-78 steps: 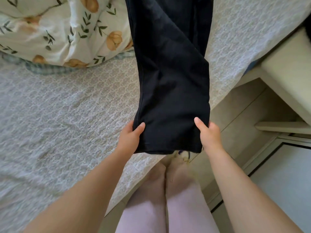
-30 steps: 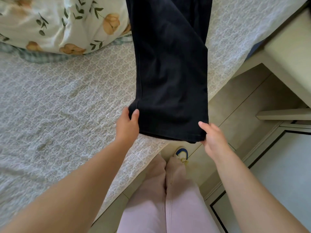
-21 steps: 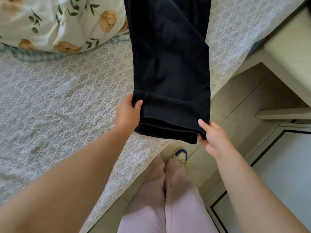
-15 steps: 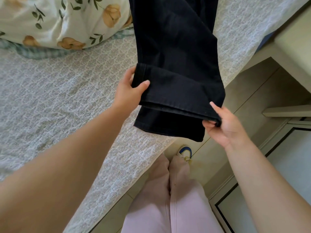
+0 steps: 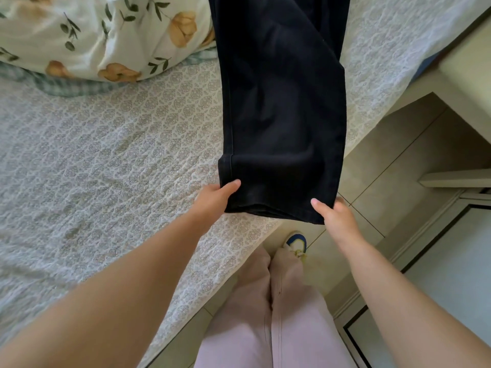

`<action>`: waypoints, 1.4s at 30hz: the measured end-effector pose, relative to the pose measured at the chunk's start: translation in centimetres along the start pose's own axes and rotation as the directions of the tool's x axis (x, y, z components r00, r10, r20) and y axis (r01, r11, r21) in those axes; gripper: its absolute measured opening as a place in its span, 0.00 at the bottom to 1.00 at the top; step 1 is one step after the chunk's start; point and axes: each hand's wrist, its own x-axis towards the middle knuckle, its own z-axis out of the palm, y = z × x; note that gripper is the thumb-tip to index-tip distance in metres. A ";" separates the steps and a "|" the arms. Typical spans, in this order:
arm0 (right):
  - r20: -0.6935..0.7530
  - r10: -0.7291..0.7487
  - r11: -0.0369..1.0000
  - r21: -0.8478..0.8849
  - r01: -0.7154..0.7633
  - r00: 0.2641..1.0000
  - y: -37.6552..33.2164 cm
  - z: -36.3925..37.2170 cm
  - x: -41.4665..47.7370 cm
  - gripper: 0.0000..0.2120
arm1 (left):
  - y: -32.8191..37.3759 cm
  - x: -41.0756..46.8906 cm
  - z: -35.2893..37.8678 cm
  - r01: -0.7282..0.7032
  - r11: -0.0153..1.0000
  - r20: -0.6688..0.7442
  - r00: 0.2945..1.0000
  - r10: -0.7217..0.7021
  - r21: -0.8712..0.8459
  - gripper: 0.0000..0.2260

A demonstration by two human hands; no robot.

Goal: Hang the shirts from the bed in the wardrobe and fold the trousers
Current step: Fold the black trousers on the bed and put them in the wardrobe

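Observation:
Black trousers [image 5: 281,102] lie lengthwise on the bed [image 5: 106,168], running from the top of the view to the bed's near edge. Their near end is turned up in a short fold, with the hem lying across the legs. My left hand [image 5: 212,199] pinches the left corner of that folded end, thumb on top. On the right corner, my right hand [image 5: 334,216] grips with the thumb on top and the fingers underneath, just past the bed's edge. No shirts or wardrobe are in view.
A floral duvet [image 5: 93,35] is bunched at the back left of the bed. Pale furniture [image 5: 467,62] stands to the right over a tiled floor [image 5: 398,160]. My legs in pink trousers and one shoe [image 5: 296,241] are beside the bed.
Both hands lifted the trouser hems and turned them over onto the legs, making a short fold. They now hold the folded end's corners low at the bed's edge.

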 end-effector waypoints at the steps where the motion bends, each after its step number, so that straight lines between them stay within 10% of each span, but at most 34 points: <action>1: 0.020 -0.002 1.000 0.031 0.001 1.000 -0.2 -0.2 0.2 0.09 | 0.0 -0.2 0.1 0.029 0.999 0.055 0.998 -0.028 -0.031 0.12; 7: 0.174 0.110 0.972 0.188 -0.143 0.979 -1.3 0.0 0.8 0.14 | 0.7 -2.1 0.5 -0.015 0.978 0.103 0.994 0.038 -0.210 0.10; 13: -0.046 0.113 0.878 0.472 -0.078 0.993 -0.5 -0.2 -0.6 0.03 | 0.1 -4.1 -0.4 -0.239 0.958 -0.044 0.971 0.235 -0.156 0.11; 26: -0.190 -0.089 0.996 -0.038 0.083 0.978 1.0 0.8 -2.0 0.08 | -1.1 -2.0 1.2 -0.105 0.993 -0.473 0.878 0.071 -0.047 0.12; 30: -0.321 -0.116 0.993 -0.063 0.100 0.940 0.9 1.1 -3.3 0.12 | -0.9 -2.8 0.8 -0.035 0.996 -0.404 0.912 0.068 0.088 0.11; 34: -0.242 0.183 0.982 0.097 -0.164 0.953 -0.2 -0.7 -4.3 0.15 | 0.3 -5.2 -0.1 0.025 0.997 -0.235 0.972 -0.008 0.071 0.13; 38: 0.120 0.494 0.839 0.194 -0.508 0.861 -8.7 -3.1 -5.4 0.10 | 7.0 -8.0 -2.4 0.196 0.981 -0.190 0.963 -0.189 0.018 0.10; 42: 0.081 0.007 0.997 0.073 -0.013 0.997 -30.5 -6.9 -8.4 0.12 | 25.1 -12.3 -6.7 -0.039 0.976 -0.227 0.974 -0.012 -0.216 0.09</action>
